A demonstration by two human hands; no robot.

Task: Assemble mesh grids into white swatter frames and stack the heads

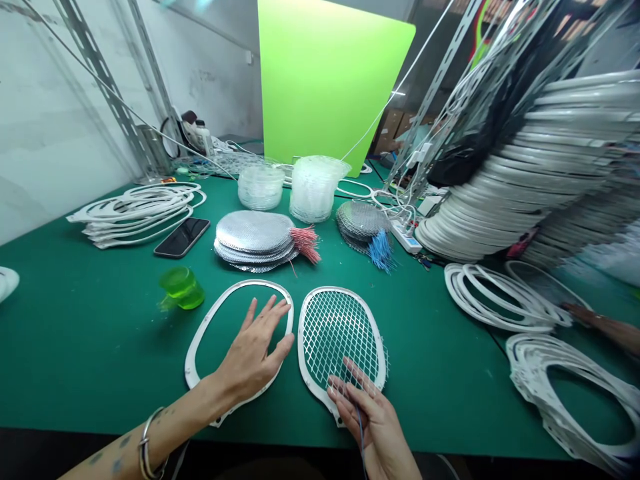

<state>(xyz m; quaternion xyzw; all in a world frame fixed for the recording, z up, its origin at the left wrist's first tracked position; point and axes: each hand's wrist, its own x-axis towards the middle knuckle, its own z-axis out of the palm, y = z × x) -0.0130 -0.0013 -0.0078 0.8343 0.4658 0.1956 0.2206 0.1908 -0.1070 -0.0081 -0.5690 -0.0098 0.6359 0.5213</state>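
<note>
My left hand [255,350] lies flat with fingers spread on an empty white oval frame [200,333] on the green table. Beside it to the right lies a second white frame filled with wire mesh [335,327]. My right hand [373,417] rests at that frame's near end, fingers curled over the mesh edge, with a thin blue wire [360,433] running under the palm. A bracelet circles my left wrist.
Mesh stacks with red wires [260,240] and blue wires [367,230] lie behind. A green cup [183,288], a phone [181,237], clear plastic stacks [315,187], and piles of white frames [525,193] surround them. Another person's hand [600,323] shows at right.
</note>
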